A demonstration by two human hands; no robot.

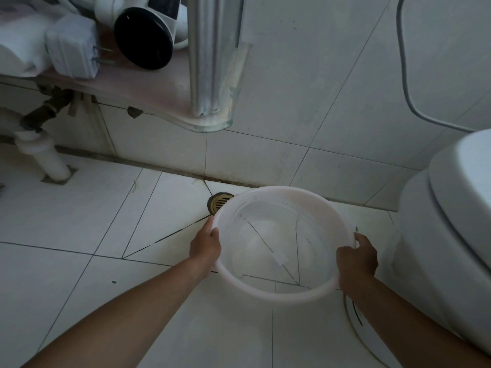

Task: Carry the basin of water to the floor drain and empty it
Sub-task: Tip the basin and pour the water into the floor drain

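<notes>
A round translucent white basin [268,193] with clear water in it hangs over the tiled floor, held level. My left hand [206,245] grips its left rim with the fingers curled over the edge. My right hand [357,260] grips the right rim the same way. A brass floor drain [219,202] sits in the floor by the wall, just beyond the basin's far left edge, which hides part of it. Floor tile lines show through the water.
A white toilet [446,235] stands close on the right. A glass shelf [148,102] at upper left carries a hair dryer [144,35] and a plug adapter [71,47]. A white sink drainpipe [45,155] enters the floor at far left. A cable [405,75] hangs on the wall.
</notes>
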